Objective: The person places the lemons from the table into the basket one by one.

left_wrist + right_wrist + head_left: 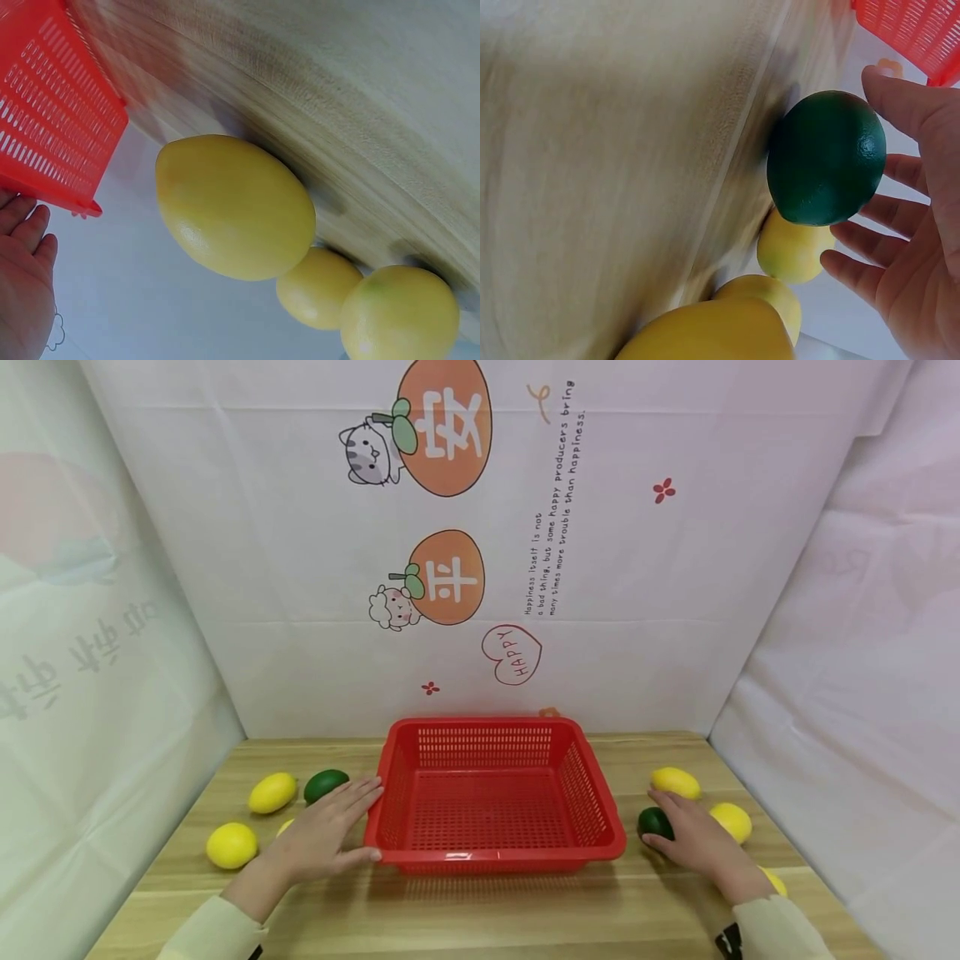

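A red plastic basket (pixel 487 856) with slotted walls stands in the middle of the wooden table. My left hand (pixel 322 835) rests at its left rim, fingers extended along the edge and thumb at the near corner; the left wrist view shows the fingertips by the rim. On the right, my right hand (pixel 693 835) reaches over a dark green lime (pixel 655 823) on the table. Thumb and spread fingers (pixel 855 276) stand around the lime (pixel 826 157) in the right wrist view, without a visible squeeze. Yellow lemons (pixel 675 782) lie beside this hand, one partly hidden by the forearm.
Left of the basket lie yellow lemons (pixel 232 846), one partly covered by my left hand, and another dark green lime (pixel 326 785). A white printed cloth (pixel 300 610) rises behind the table (pixel 480 927), with more white cloth at both sides.
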Demonstrator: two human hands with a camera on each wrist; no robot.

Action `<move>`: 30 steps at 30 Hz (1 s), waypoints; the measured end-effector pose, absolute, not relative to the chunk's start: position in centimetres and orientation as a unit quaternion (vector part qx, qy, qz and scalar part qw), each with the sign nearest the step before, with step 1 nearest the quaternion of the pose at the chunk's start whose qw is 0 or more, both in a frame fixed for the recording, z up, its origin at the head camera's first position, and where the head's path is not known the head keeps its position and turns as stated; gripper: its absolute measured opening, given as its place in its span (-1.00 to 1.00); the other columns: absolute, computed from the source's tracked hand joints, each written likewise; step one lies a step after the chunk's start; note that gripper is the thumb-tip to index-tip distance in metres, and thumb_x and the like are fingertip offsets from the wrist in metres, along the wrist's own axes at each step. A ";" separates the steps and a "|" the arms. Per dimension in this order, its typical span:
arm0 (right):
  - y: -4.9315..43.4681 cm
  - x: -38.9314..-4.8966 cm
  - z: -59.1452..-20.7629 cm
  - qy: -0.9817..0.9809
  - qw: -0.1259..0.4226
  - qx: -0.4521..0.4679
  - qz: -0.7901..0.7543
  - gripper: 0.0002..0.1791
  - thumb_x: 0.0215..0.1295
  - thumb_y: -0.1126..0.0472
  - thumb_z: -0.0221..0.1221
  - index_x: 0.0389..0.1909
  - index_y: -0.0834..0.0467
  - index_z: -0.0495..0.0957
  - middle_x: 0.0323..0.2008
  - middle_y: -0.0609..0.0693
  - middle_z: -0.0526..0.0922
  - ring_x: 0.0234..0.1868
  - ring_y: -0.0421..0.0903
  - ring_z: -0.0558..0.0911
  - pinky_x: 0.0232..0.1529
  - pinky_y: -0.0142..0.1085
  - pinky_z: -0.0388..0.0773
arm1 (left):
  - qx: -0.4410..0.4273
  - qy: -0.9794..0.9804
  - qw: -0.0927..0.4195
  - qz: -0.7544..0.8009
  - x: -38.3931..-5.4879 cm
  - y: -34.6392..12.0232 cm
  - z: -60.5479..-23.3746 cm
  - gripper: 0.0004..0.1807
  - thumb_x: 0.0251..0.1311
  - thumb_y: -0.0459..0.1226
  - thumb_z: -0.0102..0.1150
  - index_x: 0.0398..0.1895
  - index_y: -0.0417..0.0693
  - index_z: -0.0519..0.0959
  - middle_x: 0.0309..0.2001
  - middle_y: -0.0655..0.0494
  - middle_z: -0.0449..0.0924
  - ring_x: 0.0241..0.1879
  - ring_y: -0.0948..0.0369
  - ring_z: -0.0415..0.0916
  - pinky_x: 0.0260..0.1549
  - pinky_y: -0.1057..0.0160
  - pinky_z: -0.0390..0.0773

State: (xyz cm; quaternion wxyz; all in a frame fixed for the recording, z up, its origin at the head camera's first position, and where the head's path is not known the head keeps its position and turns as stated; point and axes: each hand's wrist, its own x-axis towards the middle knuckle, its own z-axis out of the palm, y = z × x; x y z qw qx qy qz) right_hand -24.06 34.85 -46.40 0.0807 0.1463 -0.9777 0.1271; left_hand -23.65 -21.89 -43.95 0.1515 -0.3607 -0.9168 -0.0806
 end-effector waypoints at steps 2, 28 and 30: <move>34.8 -24.1 -46.5 -0.978 0.079 0.145 0.128 -0.21 0.16 0.02 0.36 0.32 0.33 0.31 0.23 0.43 0.36 0.17 0.42 0.40 0.11 0.27 0.36 | -0.362 -0.916 0.156 -0.077 -23.7 -21.9 -44.0 -0.07 0.20 0.30 0.04 0.39 -0.25 0.31 0.42 -0.07 0.23 0.41 0.01 0.13 0.31 -0.05 0.22; 34.5 -25.0 -47.6 -0.983 0.053 0.132 0.114 -0.26 0.03 0.15 0.44 0.20 0.38 0.39 0.07 0.44 0.47 -0.02 0.30 0.55 -0.04 0.22 0.48 | -0.363 -0.916 0.154 -0.077 -23.5 -21.7 -43.6 -0.10 0.15 0.22 0.18 0.37 -0.26 0.33 0.40 -0.09 0.26 0.39 -0.01 0.16 0.31 -0.08 0.22; 34.5 -25.0 -47.5 -0.983 0.051 0.136 0.113 -0.28 0.03 0.16 0.44 0.18 0.36 0.40 0.03 0.41 0.51 -0.05 0.27 0.57 -0.05 0.20 0.50 | -0.364 -0.915 0.156 -0.076 -23.5 -21.7 -43.6 -0.10 0.16 0.23 0.15 0.36 -0.26 0.34 0.39 -0.09 0.27 0.39 -0.01 0.16 0.30 -0.09 0.22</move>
